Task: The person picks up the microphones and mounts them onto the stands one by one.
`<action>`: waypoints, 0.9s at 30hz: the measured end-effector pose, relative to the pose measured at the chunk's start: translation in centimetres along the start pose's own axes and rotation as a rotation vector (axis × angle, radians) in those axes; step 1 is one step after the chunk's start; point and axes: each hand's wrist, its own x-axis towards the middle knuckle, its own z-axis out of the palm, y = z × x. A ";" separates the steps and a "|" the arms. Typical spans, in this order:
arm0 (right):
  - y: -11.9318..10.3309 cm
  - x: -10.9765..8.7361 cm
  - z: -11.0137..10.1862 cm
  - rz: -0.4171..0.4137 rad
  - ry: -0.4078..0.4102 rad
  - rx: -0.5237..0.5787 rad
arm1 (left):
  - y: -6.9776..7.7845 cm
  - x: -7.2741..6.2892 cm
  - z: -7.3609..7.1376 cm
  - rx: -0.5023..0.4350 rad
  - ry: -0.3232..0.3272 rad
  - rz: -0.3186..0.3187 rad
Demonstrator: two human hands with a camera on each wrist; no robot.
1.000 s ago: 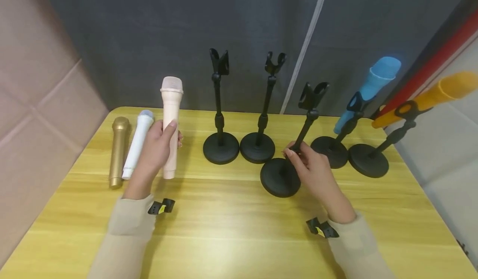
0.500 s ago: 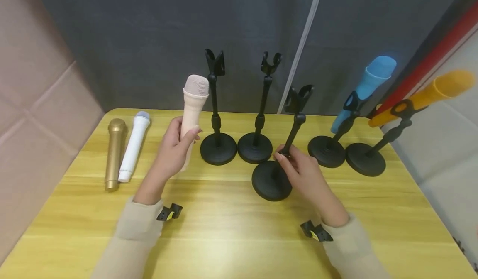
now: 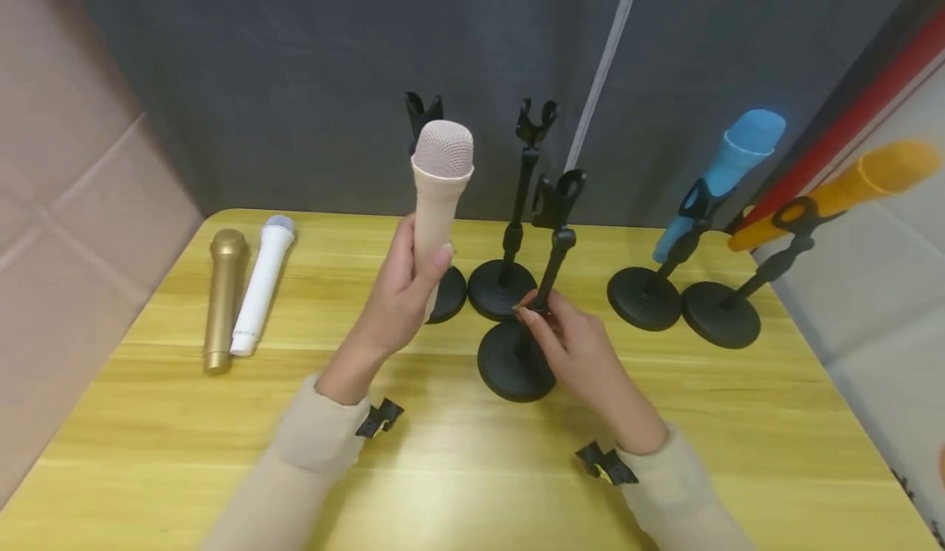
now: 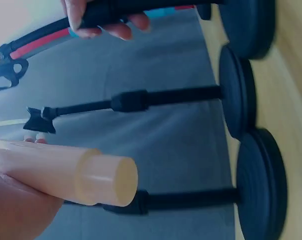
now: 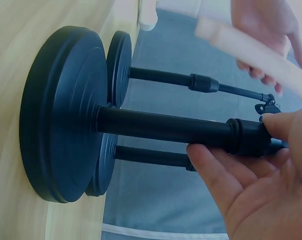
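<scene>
My left hand [image 3: 394, 301] grips a pale pink microphone [image 3: 437, 198] by its handle, mesh head up, above the table. It overlaps the leftmost black stand [image 3: 449, 293] in the head view. With thumb and fingers my right hand [image 3: 583, 354] holds the pole of a black microphone stand [image 3: 517, 362], around the thicker collar [image 5: 248, 137] in the right wrist view. That stand's clip [image 3: 557, 198] has nothing in it and leans toward the back right. In the left wrist view the microphone's plain bottom end [image 4: 116, 180] points toward the stands' bases.
A gold microphone [image 3: 224, 301] and a white microphone [image 3: 263, 284] lie at the table's left. Another bare stand [image 3: 504, 289] stands behind the held one. On the right, two stands hold a blue microphone [image 3: 746, 145] and an orange microphone [image 3: 878, 174]. A dark curtain [image 3: 295, 84] hangs behind the table.
My left hand has carried the pink microphone rightward, from beside the white one to in front of the leftmost stand. My right hand has shifted its stand left and slightly toward me.
</scene>
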 end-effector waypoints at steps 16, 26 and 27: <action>-1.6 0.0 1.8 -0.019 -0.054 0.048 | 2.1 3.6 3.2 -0.034 -0.008 0.024; -2.4 -0.3 2.6 -0.069 -0.038 0.053 | 2.8 4.8 3.7 -0.119 -0.008 0.116; -2.4 -0.3 2.7 -0.072 -0.036 0.056 | 2.8 4.8 3.7 -0.130 -0.013 0.126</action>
